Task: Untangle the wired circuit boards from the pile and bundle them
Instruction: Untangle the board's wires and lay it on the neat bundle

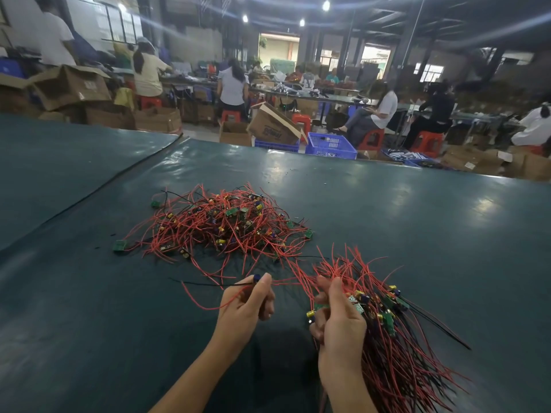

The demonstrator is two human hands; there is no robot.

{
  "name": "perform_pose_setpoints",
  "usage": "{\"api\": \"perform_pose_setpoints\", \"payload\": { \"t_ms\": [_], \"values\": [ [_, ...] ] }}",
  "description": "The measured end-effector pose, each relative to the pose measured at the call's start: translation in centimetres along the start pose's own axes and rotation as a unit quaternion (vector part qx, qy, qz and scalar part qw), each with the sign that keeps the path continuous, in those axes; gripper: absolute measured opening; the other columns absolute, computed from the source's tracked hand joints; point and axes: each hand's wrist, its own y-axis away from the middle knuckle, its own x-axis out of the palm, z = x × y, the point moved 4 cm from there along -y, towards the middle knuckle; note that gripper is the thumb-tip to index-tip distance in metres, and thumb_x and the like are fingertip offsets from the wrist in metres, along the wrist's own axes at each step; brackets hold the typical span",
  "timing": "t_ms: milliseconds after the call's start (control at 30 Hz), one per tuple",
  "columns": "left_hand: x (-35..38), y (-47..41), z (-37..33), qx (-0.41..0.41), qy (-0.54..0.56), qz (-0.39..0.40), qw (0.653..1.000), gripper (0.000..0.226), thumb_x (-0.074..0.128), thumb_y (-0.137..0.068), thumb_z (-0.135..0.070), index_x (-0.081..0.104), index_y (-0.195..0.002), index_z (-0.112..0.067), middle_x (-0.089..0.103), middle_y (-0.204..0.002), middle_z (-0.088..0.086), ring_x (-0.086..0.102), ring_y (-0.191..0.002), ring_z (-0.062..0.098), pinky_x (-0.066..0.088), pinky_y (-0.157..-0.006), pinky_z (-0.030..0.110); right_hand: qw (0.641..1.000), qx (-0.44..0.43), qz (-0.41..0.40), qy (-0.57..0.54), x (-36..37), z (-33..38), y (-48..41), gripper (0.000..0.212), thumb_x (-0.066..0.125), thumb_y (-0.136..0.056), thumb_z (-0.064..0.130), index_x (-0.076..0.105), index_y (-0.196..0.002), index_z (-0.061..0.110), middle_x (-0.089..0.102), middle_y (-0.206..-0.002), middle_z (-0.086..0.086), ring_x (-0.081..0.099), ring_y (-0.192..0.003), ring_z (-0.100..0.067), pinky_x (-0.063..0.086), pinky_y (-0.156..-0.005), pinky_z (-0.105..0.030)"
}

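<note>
Sorting step: left hand (247,305) pinches one board (256,278), right hand (340,320) grips the bundle (387,338), so merging's probably next.

Tangled pile (220,225) of red-wired boards blocks the middle of the green mat (417,234), stray strands trailing to the left hand (244,308), which pinches one wired board (256,277). The bundle (399,353) gripped in the right hand (340,323) fans across the near right. Open mat lies left, right and beyond the pile to the far edge.
</note>
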Motion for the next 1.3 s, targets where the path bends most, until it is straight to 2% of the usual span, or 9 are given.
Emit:
{"api": "perform_pose_setpoints", "payload": {
  "t_ms": [233,367,433,533,767,900,1033,1167,1300],
  "values": [
    [0.6,0.8,0.5,0.110,-0.190,0.044,0.975,0.037,0.060,-0.088,-0.053,0.058,-0.070,-0.021,0.057,-0.058,-0.004,0.050,-0.051,0.016,0.044,-0.051,0.041,0.979,-0.072,0.120,0.147,2.1,-0.7,1.7,0.027,0.064,-0.082,0.039,0.079,-0.071,0.019,0.070,-0.066,-0.001,0.056,-0.054,-0.001,0.043,-0.053,-0.012],
    [1.1,1.6,-0.6,0.295,-0.397,0.065,0.867,0.028,0.056,-0.086,-0.047,0.058,-0.076,-0.021,0.056,-0.062,-0.009,0.047,-0.052,0.007,0.036,-0.050,0.019,0.975,-0.086,0.105,0.174,1.5,-0.6,1.3,0.018,0.069,-0.086,0.028,0.080,-0.075,0.020,0.074,-0.074,-0.001,0.069,-0.073,-0.009,0.053,-0.067,-0.019],
    [1.6,2.0,-0.9,0.322,-0.414,0.098,0.846,0.027,0.054,-0.088,-0.046,0.058,-0.081,-0.020,0.058,-0.064,-0.010,0.048,-0.054,0.009,0.031,-0.050,0.013,0.969,-0.102,0.099,0.200,1.3,-0.5,1.3,0.021,0.069,-0.090,0.020,0.079,-0.073,0.026,0.075,-0.075,0.001,0.071,-0.075,-0.011,0.055,-0.068,-0.021],
    [1.8,2.0,-0.7,0.295,-0.404,0.139,0.855,0.017,0.062,-0.083,-0.036,0.057,-0.094,-0.025,0.064,-0.068,-0.010,0.056,-0.060,0.008,0.034,-0.055,0.006,0.969,-0.111,0.077,0.209,0.7,-0.1,0.8,0.027,0.064,-0.094,0.020,0.078,-0.071,0.025,0.075,-0.073,0.001,0.071,-0.073,-0.011,0.056,-0.065,-0.021],
    [1.4,1.8,0.1,0.212,-0.374,0.115,0.896,0.027,0.054,-0.090,-0.050,0.061,-0.082,-0.025,0.057,-0.064,-0.017,0.053,-0.058,0.001,0.043,-0.057,0.020,0.976,-0.081,0.031,0.199,-1.6,1.4,-1.2,0.028,0.058,-0.098,0.021,0.066,-0.073,0.010,0.059,-0.055,-0.003,0.053,-0.040,-0.015,0.045,-0.040,-0.028],
    [1.3,1.5,0.3,0.180,-0.364,0.115,0.907,0.030,0.051,-0.091,-0.050,0.062,-0.081,-0.023,0.054,-0.062,-0.017,0.051,-0.057,0.001,0.045,-0.058,0.029,0.845,-0.221,0.026,0.486,-1.6,1.8,-0.7,0.013,0.066,-0.090,0.037,0.072,-0.089,0.026,0.067,-0.078,0.015,0.066,-0.077,-0.009,0.049,-0.065,-0.028],
    [1.1,1.4,0.4,0.162,-0.358,0.112,0.913,0.031,0.051,-0.091,-0.050,0.064,-0.082,-0.024,0.058,-0.064,-0.015,0.054,-0.059,0.004,0.048,-0.060,0.034,0.726,-0.218,0.036,0.652,-0.7,1.2,0.3,0.041,0.058,-0.093,0.050,0.059,-0.131,0.034,0.061,-0.110,0.018,0.053,-0.107,-0.007,0.040,-0.068,-0.022],
    [1.1,1.3,0.5,0.150,-0.352,0.110,0.917,0.032,0.049,-0.091,-0.049,0.065,-0.083,-0.022,0.064,-0.067,-0.010,0.058,-0.061,0.009,0.048,-0.060,0.037,0.755,-0.325,0.041,0.568,0.3,1.6,1.5,0.029,0.073,-0.088,0.025,0.072,-0.116,0.016,0.069,-0.101,0.007,0.062,-0.099,-0.017,0.052,-0.077,-0.029],
    [0.4,0.8,0.6,0.145,-0.363,0.073,0.918,0.023,0.054,-0.091,-0.039,0.062,-0.079,-0.021,0.061,-0.066,-0.012,0.055,-0.059,0.008,0.047,-0.057,0.032,0.821,-0.312,0.143,0.457,1.8,0.5,2.1,0.026,0.065,-0.093,0.013,0.070,-0.119,0.010,0.065,-0.100,0.011,0.062,-0.094,0.000,0.053,-0.083,-0.021]
  ]
}}
